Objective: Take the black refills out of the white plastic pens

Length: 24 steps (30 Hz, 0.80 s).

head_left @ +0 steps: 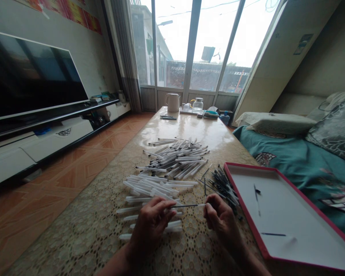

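Between my two hands a thin pen refill [186, 206] lies nearly level, dark along most of its length and pale at its right end. The fingers of my left hand [152, 220] are closed at its left end; whether they also hold a barrel is hidden. My right hand [222, 216] pinches the pale end. Under and beyond my left hand are several whitish, translucent pen barrels [146, 186]. Farther off lies a heap of pens [178, 155] with dark ends. A bunch of dark refills [222, 184] is just beyond my right hand.
A red-rimmed white shallow box [301, 214] on the right holds a few loose refills [273, 234]. At the table's far end stand a beige jug [172, 102], a glass pot [197, 105] and a tissue pack [211, 112]. A teal-covered seat [276, 149] flanks the table.
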Motion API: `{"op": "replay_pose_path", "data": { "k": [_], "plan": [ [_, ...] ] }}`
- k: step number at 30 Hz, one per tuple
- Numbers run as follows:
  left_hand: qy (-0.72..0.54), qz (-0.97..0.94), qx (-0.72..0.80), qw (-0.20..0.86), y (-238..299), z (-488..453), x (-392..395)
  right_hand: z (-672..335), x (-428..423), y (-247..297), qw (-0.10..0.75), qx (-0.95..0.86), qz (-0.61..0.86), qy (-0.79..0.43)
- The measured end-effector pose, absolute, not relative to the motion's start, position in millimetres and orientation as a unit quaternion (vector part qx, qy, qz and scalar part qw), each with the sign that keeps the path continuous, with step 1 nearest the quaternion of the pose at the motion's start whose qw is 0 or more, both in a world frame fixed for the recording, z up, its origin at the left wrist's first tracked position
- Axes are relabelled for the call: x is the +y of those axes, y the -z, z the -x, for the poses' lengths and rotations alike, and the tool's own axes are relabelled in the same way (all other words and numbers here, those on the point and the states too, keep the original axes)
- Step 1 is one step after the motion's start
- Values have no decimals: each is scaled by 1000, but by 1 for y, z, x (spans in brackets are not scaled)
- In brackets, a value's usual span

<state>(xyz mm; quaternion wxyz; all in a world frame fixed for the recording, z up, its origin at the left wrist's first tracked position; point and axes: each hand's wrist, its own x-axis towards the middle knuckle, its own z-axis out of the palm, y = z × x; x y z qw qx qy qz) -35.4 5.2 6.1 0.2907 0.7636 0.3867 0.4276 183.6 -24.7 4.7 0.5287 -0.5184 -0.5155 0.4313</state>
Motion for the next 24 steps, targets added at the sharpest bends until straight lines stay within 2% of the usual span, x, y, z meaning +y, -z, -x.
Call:
{"op": "replay_pose_path", "data": {
  "k": [3, 5, 8, 11, 14, 17, 20, 24],
  "plan": [
    [-428, -765, 392, 278, -9, 34, 6, -185, -25, -6, 528, -525, 515, -425],
    [-434, -756, 414, 262, -11, 35, 8, -190, -24, -7, 545, -525, 534, -378],
    [-421, -759, 436, 239, -15, 37, 7, -196, -22, -8, 569, -544, 581, -208],
    [-404, -779, 421, 229, -16, 36, 4, -194, -21, -10, 517, -660, 542, -56],
    [-400, -785, 408, 238, -15, 34, 2, -184, -22, -12, 433, -769, 469, -34],
    [-412, -775, 411, 246, -15, 33, 2, -179, -23, -11, 380, -794, 471, -51],
    [-446, -746, 434, 238, -16, 35, 4, -189, -20, -6, 395, -757, 520, -21],
    [-473, -713, 467, 222, -18, 37, 5, -217, -11, 3, 414, -657, 624, 89]
  ]
}}
